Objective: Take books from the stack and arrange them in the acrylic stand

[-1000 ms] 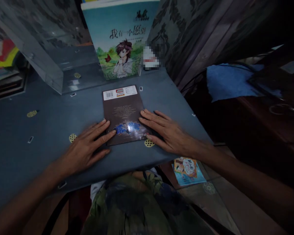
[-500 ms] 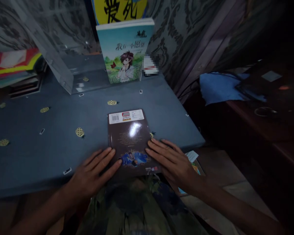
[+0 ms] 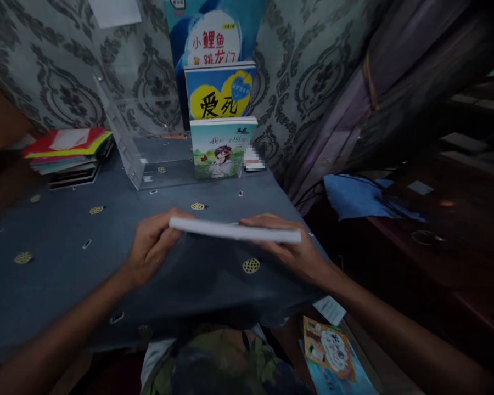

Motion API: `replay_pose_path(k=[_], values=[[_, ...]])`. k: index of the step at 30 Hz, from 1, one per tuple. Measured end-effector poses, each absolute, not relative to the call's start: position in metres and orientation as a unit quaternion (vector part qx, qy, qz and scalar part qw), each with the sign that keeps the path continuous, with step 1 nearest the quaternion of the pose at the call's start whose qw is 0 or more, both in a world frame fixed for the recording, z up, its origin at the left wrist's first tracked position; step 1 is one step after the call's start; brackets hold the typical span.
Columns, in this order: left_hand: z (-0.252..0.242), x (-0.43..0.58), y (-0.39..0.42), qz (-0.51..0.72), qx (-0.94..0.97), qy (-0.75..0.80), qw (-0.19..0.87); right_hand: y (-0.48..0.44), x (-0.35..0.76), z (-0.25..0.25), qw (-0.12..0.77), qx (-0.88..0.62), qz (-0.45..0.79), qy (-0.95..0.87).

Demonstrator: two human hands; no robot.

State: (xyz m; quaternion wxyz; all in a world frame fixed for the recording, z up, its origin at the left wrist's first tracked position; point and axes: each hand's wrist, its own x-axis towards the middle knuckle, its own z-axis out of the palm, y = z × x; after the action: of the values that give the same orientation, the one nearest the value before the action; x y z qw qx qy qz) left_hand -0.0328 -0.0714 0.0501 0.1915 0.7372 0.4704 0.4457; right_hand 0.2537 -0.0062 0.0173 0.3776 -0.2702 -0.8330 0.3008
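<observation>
A thin book (image 3: 234, 230) is held edge-on above the blue-grey tablecloth (image 3: 66, 258), so only its white page edge shows. My left hand (image 3: 150, 247) grips its left end, thumb on top and fingers beneath. Gripping the right end is my right hand (image 3: 288, 247), fingers wrapped along the edge. The book hovers level, clear of the cloth, near the table's front middle.
Three picture books (image 3: 222, 148) stand stepped against the patterned wall at the back. A clear acrylic stand (image 3: 135, 137) is left of them, and a stack of coloured books (image 3: 66, 153) lies at far left. Another book (image 3: 333, 356) lies on the floor right of my lap. A blue cloth (image 3: 354, 195) lies right.
The dark-covered book lay flat under both hands; it slid toward me and now is lifted off the cloth, held edge-on in both hands. The view has tilted upward.
</observation>
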Motion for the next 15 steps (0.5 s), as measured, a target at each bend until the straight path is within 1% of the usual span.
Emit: replay_pose_path(k=[1, 2, 4, 7, 11, 13, 15], values=[[0.046, -0.032, -0.057, 0.484, 0.698, 0.483, 0.212, 0.006, 0.246, 0.011, 0.388, -0.300, 0.321, -0.810], [0.040, -0.031, -0.044, 0.512, 0.660, 0.494, 0.243, 0.018, 0.238, 0.006, 0.378, -0.314, 0.352, -0.797], [0.027, -0.032, -0.022, 0.544, 0.607, 0.484, 0.319, 0.036, 0.224, -0.003, 0.391, -0.319, 0.399, -0.766], [0.014, -0.036, -0.002, 0.539, 0.556, 0.488, 0.403, 0.048, 0.212, -0.005, 0.391, -0.331, 0.445, -0.735], [0.006, -0.040, 0.003, 0.522, 0.507, 0.493, 0.477, 0.046, 0.210, 0.000, 0.352, -0.355, 0.531, -0.685], [0.003, -0.040, 0.001, 0.504, 0.495, 0.493, 0.507, 0.044, 0.211, -0.001, 0.331, -0.362, 0.571, -0.658], [-0.001, -0.040, -0.001, 0.469, 0.500, 0.516, 0.513, 0.043, 0.212, -0.004, 0.303, -0.380, 0.592, -0.643]])
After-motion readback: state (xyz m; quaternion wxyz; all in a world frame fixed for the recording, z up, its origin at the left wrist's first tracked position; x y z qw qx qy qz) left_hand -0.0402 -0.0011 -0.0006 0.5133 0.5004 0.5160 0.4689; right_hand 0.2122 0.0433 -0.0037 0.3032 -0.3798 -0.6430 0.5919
